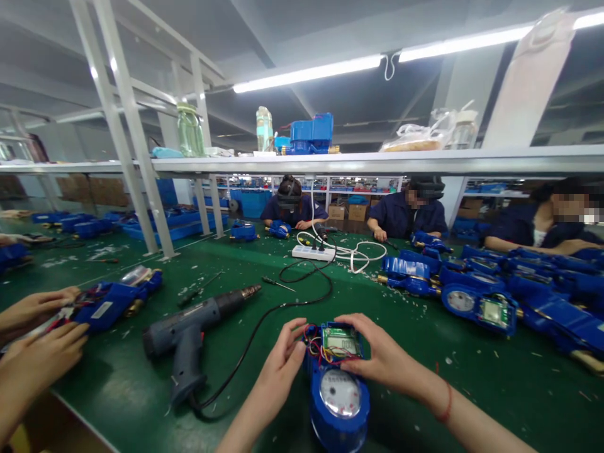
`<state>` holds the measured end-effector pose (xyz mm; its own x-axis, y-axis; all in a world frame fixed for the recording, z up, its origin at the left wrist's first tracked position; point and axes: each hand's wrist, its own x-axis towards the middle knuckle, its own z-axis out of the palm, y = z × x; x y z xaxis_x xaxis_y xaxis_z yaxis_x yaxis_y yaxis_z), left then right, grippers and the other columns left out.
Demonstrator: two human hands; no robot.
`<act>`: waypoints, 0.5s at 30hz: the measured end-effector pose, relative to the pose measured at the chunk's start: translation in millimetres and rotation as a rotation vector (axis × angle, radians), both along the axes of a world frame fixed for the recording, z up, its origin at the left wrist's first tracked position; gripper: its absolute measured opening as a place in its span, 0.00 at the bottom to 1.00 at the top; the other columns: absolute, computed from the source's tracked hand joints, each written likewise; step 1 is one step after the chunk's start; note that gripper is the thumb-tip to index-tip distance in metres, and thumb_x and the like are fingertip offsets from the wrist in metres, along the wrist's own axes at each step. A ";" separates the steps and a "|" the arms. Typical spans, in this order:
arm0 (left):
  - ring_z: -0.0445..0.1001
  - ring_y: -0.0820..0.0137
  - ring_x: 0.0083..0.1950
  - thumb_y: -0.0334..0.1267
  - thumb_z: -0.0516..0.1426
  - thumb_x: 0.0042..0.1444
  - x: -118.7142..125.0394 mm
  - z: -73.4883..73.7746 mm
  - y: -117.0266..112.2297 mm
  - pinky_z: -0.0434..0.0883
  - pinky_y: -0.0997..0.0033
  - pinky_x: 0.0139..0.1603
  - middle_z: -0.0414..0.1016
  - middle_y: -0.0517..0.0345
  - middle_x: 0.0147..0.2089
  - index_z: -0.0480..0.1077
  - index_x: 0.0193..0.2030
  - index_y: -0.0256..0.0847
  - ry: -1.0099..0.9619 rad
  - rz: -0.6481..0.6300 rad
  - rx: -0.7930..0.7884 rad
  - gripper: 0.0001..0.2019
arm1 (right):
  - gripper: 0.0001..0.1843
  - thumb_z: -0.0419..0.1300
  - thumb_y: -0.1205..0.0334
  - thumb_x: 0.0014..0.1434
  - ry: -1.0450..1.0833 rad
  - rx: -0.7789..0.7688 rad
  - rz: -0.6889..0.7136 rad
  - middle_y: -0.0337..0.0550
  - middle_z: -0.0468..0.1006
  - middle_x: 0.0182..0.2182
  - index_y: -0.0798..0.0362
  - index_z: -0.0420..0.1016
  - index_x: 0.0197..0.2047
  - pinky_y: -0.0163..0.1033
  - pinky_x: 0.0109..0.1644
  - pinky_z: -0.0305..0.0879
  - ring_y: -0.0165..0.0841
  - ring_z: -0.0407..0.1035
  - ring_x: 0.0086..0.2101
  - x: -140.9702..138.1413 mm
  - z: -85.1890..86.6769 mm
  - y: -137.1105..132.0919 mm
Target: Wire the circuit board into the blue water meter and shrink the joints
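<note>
A blue water meter (pixel 338 402) lies before me on the green bench, its round dial nearest me. At its far end, an opened housing shows a circuit board with a small display (pixel 340 341) and loose coloured wires (pixel 323 353). My right hand (pixel 377 352) grips that housing from the right, thumb at the near edge and fingers at the far edge. On the other side, my left hand (pixel 284 358) has thumb and fingers apart, with the fingertips against the housing's left edge beside the wires. Left of it lies a heat gun (pixel 189 343), its nozzle pointing away.
A power strip (pixel 313 253) with cables and a screwdriver (pixel 278 284) lie farther back. Several blue meters (pixel 476 305) crowd the right side. At left, a co-worker's hands (pixel 44 343) work on another meter (pixel 106 305). A shelf (pixel 368 162) spans overhead; people sit opposite.
</note>
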<state>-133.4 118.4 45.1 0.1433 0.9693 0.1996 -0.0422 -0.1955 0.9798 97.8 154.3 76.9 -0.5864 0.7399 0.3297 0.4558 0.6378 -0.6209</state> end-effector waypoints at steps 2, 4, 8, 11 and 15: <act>0.64 0.59 0.64 0.56 0.48 0.62 -2.0 -3.0 0.0 0.61 0.57 0.64 0.68 0.45 0.61 0.62 0.57 0.43 0.029 0.007 0.005 0.24 | 0.30 0.65 0.53 0.55 -0.019 0.159 -0.006 0.51 0.69 0.52 0.53 0.64 0.58 0.45 0.57 0.62 0.40 0.63 0.52 0.1 0.3 0.8; 0.64 0.60 0.64 0.55 0.44 0.64 -3.2 -4.7 0.1 0.59 0.56 0.66 0.68 0.46 0.61 0.63 0.57 0.43 0.019 0.012 -0.012 0.23 | 0.31 0.65 0.56 0.56 -0.039 0.329 0.025 0.51 0.70 0.52 0.52 0.62 0.60 0.45 0.58 0.62 0.40 0.63 0.52 1.0 -0.9 1.9; 0.65 0.60 0.64 0.52 0.43 0.66 -5.9 -0.6 0.8 0.56 0.55 0.67 0.68 0.47 0.62 0.62 0.60 0.44 0.000 0.001 -0.021 0.22 | 0.35 0.66 0.61 0.56 -0.059 0.526 0.032 0.49 0.69 0.54 0.48 0.56 0.64 0.46 0.59 0.61 0.40 0.60 0.55 9.1 -8.0 2.8; 0.61 0.59 0.67 0.41 0.51 0.60 -7.9 8.1 2.5 0.54 0.53 0.68 0.66 0.51 0.64 0.64 0.61 0.47 0.033 -0.056 0.006 0.21 | 0.37 0.67 0.60 0.55 -0.027 0.471 0.020 0.48 0.69 0.53 0.45 0.56 0.63 0.44 0.59 0.62 0.39 0.62 0.54 13.9 -15.1 2.8; 0.62 0.56 0.65 0.25 0.52 0.40 -5.4 18.1 3.8 0.56 0.54 0.66 0.70 0.53 0.61 0.75 0.45 0.45 0.163 -0.104 0.058 0.24 | 0.33 0.67 0.57 0.54 0.072 0.296 0.039 0.47 0.71 0.51 0.43 0.61 0.60 0.42 0.56 0.66 0.40 0.66 0.52 11.4 -20.2 3.8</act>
<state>-138.7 122.3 63.3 0.2772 0.9352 0.2205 0.0929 -0.2545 0.9626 109.3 158.1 56.7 -0.5799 0.5827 0.5694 0.3886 0.8121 -0.4353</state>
